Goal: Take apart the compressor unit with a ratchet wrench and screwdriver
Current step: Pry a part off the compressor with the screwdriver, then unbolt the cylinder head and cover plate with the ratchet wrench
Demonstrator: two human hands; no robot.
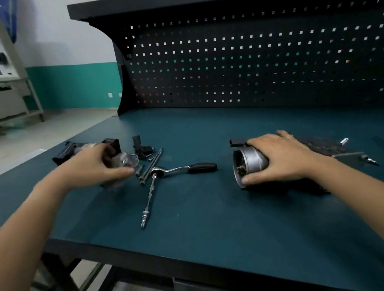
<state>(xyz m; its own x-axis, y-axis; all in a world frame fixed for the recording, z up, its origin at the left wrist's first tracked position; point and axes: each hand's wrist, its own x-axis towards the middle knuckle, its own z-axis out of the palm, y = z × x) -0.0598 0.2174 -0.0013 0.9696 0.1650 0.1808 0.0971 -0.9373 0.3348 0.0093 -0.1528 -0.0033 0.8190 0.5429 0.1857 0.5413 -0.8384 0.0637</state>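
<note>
Left grip (96,165), right grip (282,158) — both curled.

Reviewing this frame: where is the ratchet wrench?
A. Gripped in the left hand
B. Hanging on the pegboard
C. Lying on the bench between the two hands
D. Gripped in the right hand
C: the ratchet wrench lies untouched on the green bench top, between the left hand, which grips a blurred compressor part, and the right hand, which holds the silver motor housing.

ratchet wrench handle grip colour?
Black grip on a chrome ratchet wrench; head view.
</note>
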